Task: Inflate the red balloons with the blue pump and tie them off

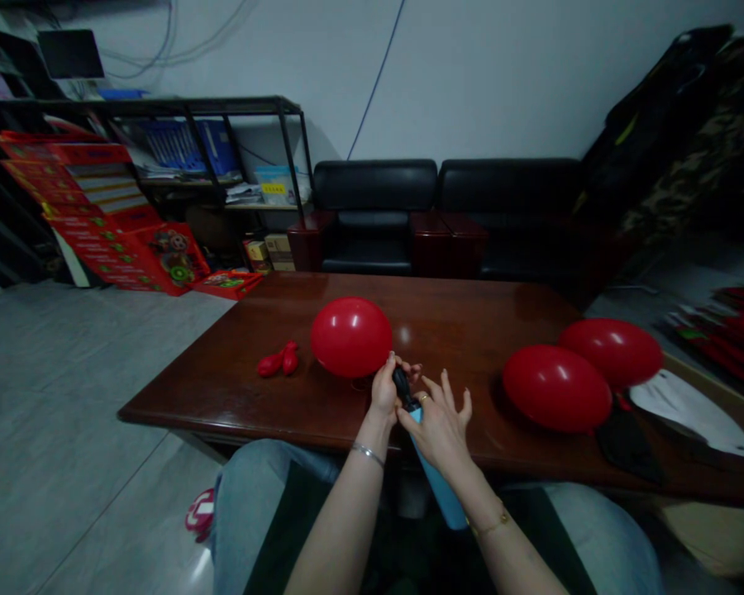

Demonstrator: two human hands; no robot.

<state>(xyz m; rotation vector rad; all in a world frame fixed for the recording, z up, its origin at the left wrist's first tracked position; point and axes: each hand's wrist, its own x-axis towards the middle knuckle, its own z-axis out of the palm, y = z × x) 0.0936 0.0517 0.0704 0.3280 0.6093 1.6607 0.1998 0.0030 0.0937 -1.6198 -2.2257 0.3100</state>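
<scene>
Balloon [350,336] looks inflated on the pump [434,475]; left hand [384,390] pinches its neck, right hand [439,426] fingers splayed. Tying-off next, probably.

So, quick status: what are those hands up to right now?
Left hand pinches red balloon at pump nozzle. Right hand open-fingered around blue pump. Table ahead, nothing blocking.

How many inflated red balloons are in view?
3: one balloon at the pump held by the left hand, two on the table's right side. Others may be hidden.
</scene>
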